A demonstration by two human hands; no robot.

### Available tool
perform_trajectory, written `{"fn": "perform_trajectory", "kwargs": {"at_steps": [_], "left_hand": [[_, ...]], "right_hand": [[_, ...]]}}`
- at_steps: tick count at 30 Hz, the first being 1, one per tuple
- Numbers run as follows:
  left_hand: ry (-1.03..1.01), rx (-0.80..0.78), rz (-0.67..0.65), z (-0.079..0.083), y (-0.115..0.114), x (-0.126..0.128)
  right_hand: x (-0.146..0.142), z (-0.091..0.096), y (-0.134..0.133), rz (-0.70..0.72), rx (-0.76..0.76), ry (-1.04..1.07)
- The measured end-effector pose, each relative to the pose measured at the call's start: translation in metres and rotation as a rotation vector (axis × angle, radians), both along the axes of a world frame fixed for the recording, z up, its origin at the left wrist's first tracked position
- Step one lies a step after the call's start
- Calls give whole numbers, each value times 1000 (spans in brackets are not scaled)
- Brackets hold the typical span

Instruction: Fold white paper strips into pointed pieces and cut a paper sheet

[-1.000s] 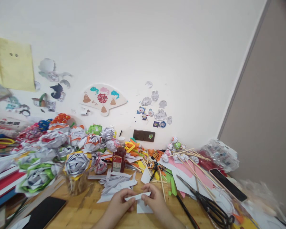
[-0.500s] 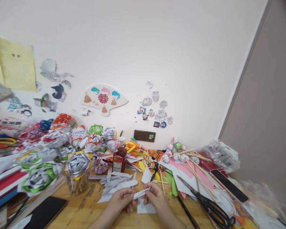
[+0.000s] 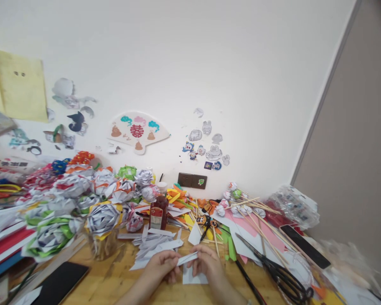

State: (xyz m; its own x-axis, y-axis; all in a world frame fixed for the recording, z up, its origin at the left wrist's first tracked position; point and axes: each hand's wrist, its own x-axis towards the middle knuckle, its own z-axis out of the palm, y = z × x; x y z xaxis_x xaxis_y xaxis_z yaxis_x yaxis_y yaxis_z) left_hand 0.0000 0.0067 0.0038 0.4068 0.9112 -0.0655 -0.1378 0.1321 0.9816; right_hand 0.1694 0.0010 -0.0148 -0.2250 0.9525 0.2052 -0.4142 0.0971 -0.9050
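White wall (image 3: 190, 55) with stickers (image 3: 206, 146) behind a cluttered wooden table (image 3: 114, 279), grey panel (image 3: 358, 148) at right

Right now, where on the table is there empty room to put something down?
The biggest bare wood lies between the black phone and the left hand, in front of the flower jar. A thin gap runs between the right hand and the black stick. Both hands pinch a paper strip. Everywhere behind is crowded: paper flowers, paper scraps, skewers, scissors.

Bright soft light, plain white wall (image 3: 209, 51) above the grip nearly glows. Edges bend fisheye-style, blurry far right of the grip.
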Motion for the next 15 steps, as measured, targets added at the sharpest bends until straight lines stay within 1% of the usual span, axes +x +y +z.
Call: {"fn": "perform_trajectory", "kwargs": {"at_steps": [5,10,15], "left_hand": [[-5,-23,12,-3,2,-2],[21,-11,49,-8,6,-1],[70,80,75,-11,4,3]], "right_hand": [[0,1,0,-4,-15,20],[0,0,3,-59,-45,21],[-4,0,5,-85,-24,-194]]}}
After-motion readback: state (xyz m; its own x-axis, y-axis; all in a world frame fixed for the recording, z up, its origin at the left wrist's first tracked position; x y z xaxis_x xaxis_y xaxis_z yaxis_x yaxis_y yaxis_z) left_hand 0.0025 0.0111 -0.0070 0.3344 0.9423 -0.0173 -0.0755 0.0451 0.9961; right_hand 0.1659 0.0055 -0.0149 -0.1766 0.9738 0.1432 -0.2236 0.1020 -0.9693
